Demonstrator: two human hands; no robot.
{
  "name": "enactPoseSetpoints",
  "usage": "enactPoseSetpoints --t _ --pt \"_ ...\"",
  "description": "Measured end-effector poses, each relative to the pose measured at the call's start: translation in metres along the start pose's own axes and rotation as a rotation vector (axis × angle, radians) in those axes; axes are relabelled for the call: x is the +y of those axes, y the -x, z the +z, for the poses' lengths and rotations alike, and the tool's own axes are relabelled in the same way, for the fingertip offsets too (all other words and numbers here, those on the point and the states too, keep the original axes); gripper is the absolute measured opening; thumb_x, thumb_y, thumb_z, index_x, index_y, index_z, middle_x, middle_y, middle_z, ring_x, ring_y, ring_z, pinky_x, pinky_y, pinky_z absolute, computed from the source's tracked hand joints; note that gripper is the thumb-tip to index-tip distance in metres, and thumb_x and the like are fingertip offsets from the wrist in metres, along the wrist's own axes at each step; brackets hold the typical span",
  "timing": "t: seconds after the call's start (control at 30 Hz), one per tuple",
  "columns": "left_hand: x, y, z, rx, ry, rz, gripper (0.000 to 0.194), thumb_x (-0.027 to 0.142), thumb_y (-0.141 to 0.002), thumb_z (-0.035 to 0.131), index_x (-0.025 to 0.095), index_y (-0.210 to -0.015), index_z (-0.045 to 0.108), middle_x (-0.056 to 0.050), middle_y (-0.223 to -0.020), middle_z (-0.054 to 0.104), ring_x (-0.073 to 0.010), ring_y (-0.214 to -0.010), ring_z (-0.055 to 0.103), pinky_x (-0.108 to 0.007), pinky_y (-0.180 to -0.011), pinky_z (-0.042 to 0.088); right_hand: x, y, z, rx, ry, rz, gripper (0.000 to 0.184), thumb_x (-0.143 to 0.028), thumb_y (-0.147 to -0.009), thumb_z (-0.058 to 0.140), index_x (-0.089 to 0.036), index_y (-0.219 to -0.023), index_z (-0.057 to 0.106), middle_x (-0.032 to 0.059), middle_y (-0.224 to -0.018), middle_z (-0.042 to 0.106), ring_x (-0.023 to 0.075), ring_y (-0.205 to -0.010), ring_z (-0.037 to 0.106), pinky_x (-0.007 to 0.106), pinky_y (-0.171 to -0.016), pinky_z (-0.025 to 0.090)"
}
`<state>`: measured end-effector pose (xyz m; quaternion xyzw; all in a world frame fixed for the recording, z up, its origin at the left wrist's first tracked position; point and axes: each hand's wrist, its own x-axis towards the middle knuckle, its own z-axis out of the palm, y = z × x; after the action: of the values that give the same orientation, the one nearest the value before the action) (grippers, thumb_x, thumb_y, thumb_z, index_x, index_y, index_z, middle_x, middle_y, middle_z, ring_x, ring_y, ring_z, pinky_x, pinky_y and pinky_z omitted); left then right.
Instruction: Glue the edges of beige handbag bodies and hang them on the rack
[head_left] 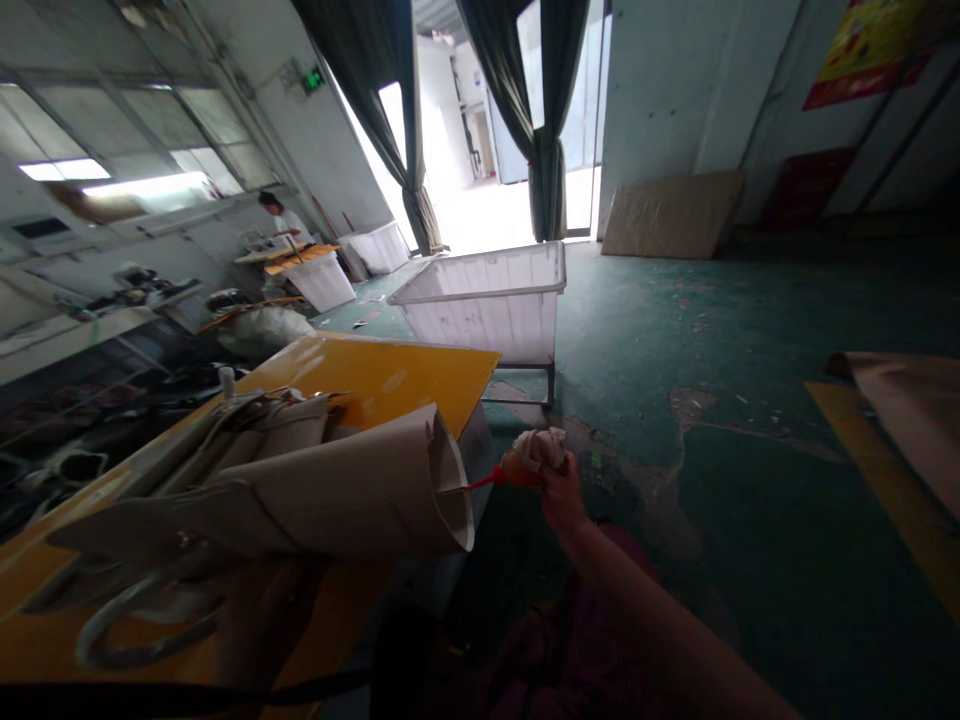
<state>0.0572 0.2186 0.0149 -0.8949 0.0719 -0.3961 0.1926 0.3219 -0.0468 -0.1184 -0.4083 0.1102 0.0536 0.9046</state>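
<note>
A beige bag [337,490] lies on its side at the edge of a yellow tabletop [360,375], its open end facing right. A thick curved handle [146,645] hangs at its lower left. My left hand [270,610], in deep shadow, holds the bag from below; its fingertips are hidden. Off the table's right side, my right hand [559,485] is closed around an orange squeeze bottle [517,468] with a crumpled pale cloth [541,447] about it. The bottle's thin red nozzle [486,478] points left, with its tip at the bag's opening.
More beige bags [277,425] are heaped behind on the table. Beyond it stands a large white bin [480,300] on a metal frame. A person [281,220] sits at a far-left workstation. Brown sheet material [907,410] lies at right; a board [671,213] leans on the wall.
</note>
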Motion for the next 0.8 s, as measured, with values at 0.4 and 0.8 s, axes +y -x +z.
enactPoseSetpoints --t 0.4,0.8 --pt "0.006 0.013 0.002 -0.179 -0.019 -0.203 0.040 0.032 -0.104 0.044 0.024 -0.069 0.061 -0.001 -0.060 0.066 -0.0178 -0.059 0.068 -0.032 -0.056 0.052 -0.011 -0.004 0.011 -0.185 -0.093 0.031 0.052 -0.025 -0.048 0.087 -0.027 -0.092 0.059 -0.0056 -0.088 0.070 0.0166 -0.080 0.066 0.028 -0.068 0.054" --pt "0.001 0.000 -0.004 -0.129 -0.003 -0.058 0.027 0.017 -0.094 0.061 0.022 -0.067 0.059 -0.001 -0.060 0.066 -0.0178 -0.054 0.065 -0.027 -0.054 0.050 -0.008 0.003 -0.010 -0.188 -0.041 0.126 0.057 -0.027 -0.043 0.091 -0.029 -0.091 0.059 -0.0042 -0.086 0.070 0.0205 -0.078 0.065 0.033 -0.069 0.052"
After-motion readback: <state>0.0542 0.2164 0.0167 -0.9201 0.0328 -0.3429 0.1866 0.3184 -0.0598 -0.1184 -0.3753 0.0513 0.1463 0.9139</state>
